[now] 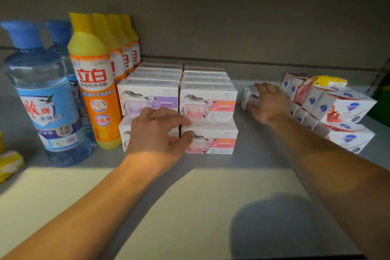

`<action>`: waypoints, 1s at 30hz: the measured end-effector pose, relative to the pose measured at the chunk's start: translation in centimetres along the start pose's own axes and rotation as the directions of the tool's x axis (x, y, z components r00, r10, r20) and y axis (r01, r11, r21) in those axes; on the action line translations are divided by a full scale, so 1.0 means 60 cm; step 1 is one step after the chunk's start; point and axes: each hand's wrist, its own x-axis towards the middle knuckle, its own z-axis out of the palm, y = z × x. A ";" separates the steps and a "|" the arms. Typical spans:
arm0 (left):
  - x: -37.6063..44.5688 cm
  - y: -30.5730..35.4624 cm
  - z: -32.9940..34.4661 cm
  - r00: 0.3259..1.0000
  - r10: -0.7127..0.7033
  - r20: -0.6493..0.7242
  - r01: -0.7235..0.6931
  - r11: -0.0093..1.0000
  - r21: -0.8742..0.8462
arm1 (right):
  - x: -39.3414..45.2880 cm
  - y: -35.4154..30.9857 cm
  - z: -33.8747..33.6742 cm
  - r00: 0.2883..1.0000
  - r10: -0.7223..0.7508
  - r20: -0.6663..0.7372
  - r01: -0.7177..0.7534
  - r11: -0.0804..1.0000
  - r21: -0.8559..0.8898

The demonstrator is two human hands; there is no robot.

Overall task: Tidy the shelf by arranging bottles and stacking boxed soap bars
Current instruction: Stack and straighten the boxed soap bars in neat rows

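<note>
On the matte grey shelf [211, 186], my left hand [156, 133] rests loosely curled against the stacked cardboard soap boxes [207, 99]; my right hand [268, 102] grips a lone box [249, 96] beside them.

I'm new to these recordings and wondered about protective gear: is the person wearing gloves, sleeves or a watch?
None shows. The left hand and right hand are bare, with no gloves, rings or watch visible. Both forearms are uncovered up to the picture's edge, so no sleeve appears.
</note>
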 end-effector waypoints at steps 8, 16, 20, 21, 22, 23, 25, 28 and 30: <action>0.001 -0.001 0.002 1.000 -0.016 -0.010 0.016 1.000 -0.026 | 0.040 0.001 0.019 0.997 0.007 0.074 0.004 0.988 -0.155; -0.001 0.006 -0.002 0.999 -0.037 -0.004 0.037 0.999 -0.033 | -0.011 -0.003 -0.032 0.994 -0.097 0.050 0.104 0.980 -0.168; -0.002 0.011 -0.007 0.998 -0.045 0.034 0.046 0.999 -0.012 | -0.073 -0.006 -0.104 0.993 -0.098 -0.058 0.097 0.995 -0.027; -0.002 0.012 -0.008 0.998 -0.042 0.036 0.043 0.999 -0.011 | -0.090 -0.010 -0.126 0.988 -0.111 -0.105 0.115 0.993 0.031; -0.002 0.014 -0.010 0.999 -0.040 0.028 0.040 0.999 -0.028 | -0.108 -0.015 -0.150 0.980 -0.130 -0.153 0.144 0.986 0.082; -0.002 0.016 -0.012 0.999 -0.037 0.006 0.038 0.997 -0.075 | -0.126 -0.023 -0.173 0.971 -0.150 -0.188 0.175 0.977 0.125; -0.006 0.023 -0.020 0.997 -0.051 -0.065 0.032 0.964 -0.262 | -0.160 -0.045 -0.217 0.966 -0.169 -0.197 0.208 0.957 0.201; -0.011 0.033 -0.036 0.988 -0.101 -0.112 0.023 0.834 -0.551 | -0.204 -0.094 -0.258 0.977 -0.175 -0.125 0.207 0.925 0.319; -0.013 0.038 -0.042 0.995 -0.070 -0.071 0.007 0.763 -0.646 | -0.223 -0.134 -0.265 0.967 -0.242 -0.083 0.256 0.895 0.364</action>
